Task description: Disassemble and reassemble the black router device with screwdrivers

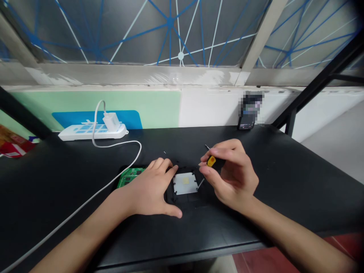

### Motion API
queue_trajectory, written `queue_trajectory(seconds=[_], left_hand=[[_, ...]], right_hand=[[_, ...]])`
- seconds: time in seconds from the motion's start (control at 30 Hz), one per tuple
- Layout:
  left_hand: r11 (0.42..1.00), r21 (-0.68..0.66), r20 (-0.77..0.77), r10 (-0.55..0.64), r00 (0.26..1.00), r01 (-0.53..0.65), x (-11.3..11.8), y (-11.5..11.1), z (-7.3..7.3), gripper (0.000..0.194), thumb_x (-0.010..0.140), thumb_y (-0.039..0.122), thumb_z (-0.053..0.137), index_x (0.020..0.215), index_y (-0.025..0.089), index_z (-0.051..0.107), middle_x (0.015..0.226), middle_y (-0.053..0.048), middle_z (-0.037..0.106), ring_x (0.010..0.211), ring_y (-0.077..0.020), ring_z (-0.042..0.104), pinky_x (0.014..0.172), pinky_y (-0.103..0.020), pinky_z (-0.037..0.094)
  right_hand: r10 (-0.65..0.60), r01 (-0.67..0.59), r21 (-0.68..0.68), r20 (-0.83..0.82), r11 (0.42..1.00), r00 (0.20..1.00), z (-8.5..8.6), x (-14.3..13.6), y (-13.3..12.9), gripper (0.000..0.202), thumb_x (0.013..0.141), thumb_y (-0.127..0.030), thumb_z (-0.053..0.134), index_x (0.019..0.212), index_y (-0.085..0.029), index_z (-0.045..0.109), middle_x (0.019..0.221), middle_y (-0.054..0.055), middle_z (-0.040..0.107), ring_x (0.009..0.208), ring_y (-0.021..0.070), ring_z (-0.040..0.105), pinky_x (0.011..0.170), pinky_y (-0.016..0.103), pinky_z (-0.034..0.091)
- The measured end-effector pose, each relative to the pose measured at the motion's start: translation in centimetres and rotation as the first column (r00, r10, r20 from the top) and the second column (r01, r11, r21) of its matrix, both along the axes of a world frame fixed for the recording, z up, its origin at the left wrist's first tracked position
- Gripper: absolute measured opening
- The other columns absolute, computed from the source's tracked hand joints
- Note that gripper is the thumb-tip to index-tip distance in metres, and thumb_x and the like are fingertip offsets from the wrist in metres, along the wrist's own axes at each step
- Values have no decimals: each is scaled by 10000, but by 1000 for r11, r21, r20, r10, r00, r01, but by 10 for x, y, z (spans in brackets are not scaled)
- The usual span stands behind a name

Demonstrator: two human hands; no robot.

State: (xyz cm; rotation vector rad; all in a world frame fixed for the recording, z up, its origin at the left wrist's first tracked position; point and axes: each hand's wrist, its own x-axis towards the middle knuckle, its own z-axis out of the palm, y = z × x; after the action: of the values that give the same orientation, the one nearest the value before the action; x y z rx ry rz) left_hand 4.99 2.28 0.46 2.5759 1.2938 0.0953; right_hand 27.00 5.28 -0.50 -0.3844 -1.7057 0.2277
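Observation:
A black device casing [186,199] lies on the table, with a pale metal plate [182,186] that carries a small yellowish square. My left hand [148,189] rests over the casing's left part, fingers and thumb spread apart. Partly covered by that hand, a green circuit board [127,177] sits in a black frame to the left. In my right hand [233,174], a screwdriver with a yellow-and-black handle [211,161] is pinched between thumb and fingers, just right of the plate. A thin metal shaft [200,184] reaches the plate's lower right corner; whether it belongs to the screwdriver I cannot tell.
A white power strip [76,132] with a plugged-in charger [111,121] stands at the back left. Its white cable [102,187] runs across the table's left side. A phone [248,112] leans on the back wall. A red packet [17,146] lies far left.

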Motion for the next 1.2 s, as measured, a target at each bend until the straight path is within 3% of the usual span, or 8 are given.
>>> queue_trajectory(seconds=[0.23,0.33,0.43,0.53,0.8,1.03,1.2], left_hand=[[1000,-6,-18,4,1000,-4,-1,0,-1,1105,695,733,762,1502,60,420,1271,-169,508,1183,-374,459,1062,-523,408],[1000,-5,-21,5,1000,-5,-1,0,-1,1112,696,728,766,1504,50,414,1281,-174,504,1187,-371,456,1068,-519,405],[1000,-4,-13,5,1000,-5,-1,-1,0,1085,693,722,771,1492,69,434,1284,-173,510,1189,-375,463,1066,-522,407],[1000,-3,11,1,1000,-1,-1,-1,0,1046,683,731,769,1466,104,472,1263,-168,522,1170,-388,478,1040,-540,421],[1000,-23,-3,3,1000,-3,1,0,2,1078,695,698,787,1515,107,411,1268,-177,510,1167,-384,467,1043,-541,411],[1000,-4,0,-1,1000,1,-1,-1,-1,1072,698,718,771,1496,91,428,1267,-170,513,1182,-382,469,1057,-530,409],[1000,-2,-4,7,1000,-7,-1,-1,-1,1074,695,718,769,1503,101,422,1269,-165,515,1193,-390,466,1050,-531,414]], right_hand=[[155,-165,-174,-71,971,985,-2,1,-7,404,973,-137,474,1347,-266,554,1135,61,722,937,193,721,731,396,638],[178,-183,-119,-54,976,983,-1,2,-4,368,939,-169,566,1293,-266,583,1170,70,690,938,206,712,730,414,639],[88,-89,-18,-12,996,996,1,1,0,476,828,-149,730,1269,-288,616,1044,41,642,848,187,678,667,381,618],[12,-13,12,9,1000,1000,2,0,1,557,790,-97,764,1285,-310,622,951,20,637,790,176,666,625,363,588],[-28,27,-38,-11,999,1000,1,-2,-1,542,815,-116,745,1294,-338,622,931,12,662,774,173,671,623,370,598],[59,-65,-127,-47,990,997,0,-2,-5,522,854,-60,653,1313,-303,606,1064,37,721,878,175,712,674,344,621],[76,-84,-175,-54,981,996,-4,-1,-7,452,909,-119,595,1326,-290,573,1137,44,747,843,162,736,695,346,638]])
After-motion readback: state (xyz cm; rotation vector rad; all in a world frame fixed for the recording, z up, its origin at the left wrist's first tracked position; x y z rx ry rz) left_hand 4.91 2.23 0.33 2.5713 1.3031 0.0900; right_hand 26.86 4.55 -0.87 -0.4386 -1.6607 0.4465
